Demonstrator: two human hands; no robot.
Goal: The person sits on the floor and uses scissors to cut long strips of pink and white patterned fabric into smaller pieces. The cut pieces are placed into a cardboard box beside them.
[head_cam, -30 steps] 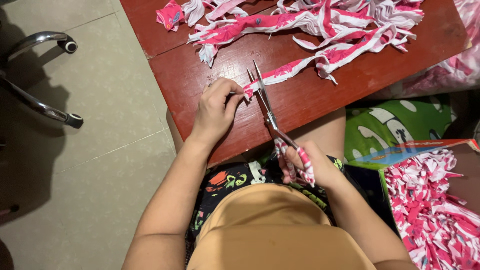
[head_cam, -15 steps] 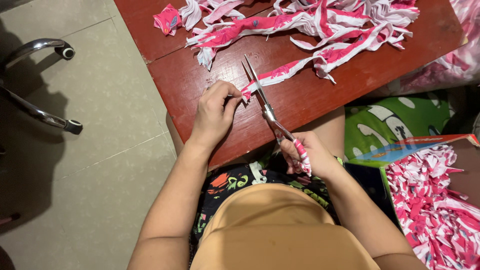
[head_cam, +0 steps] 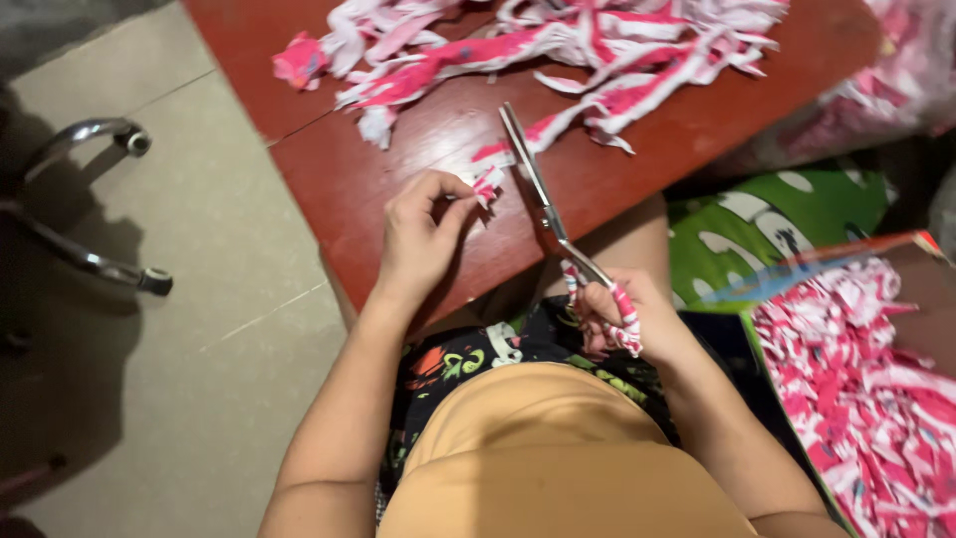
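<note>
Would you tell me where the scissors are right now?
In the head view, the scissors sit centre-frame over the red table, handles in the right hand, blades beside the fabric strip pinched by the left hand.

Home setting, informal craft corner. Low red wooden counter (head_cam: pixel 418 199) on pale tiled floor (head_cam: pixel 179 329). Chrome chair base (head_cam: pixel 90 199) with castors at left. Green patterned cushion (head_cam: pixel 767 229) beside seat. Heaps of pink-white fabric strips (head_cam: pixel 597 50) around; worker seated, casual clothes.
</note>
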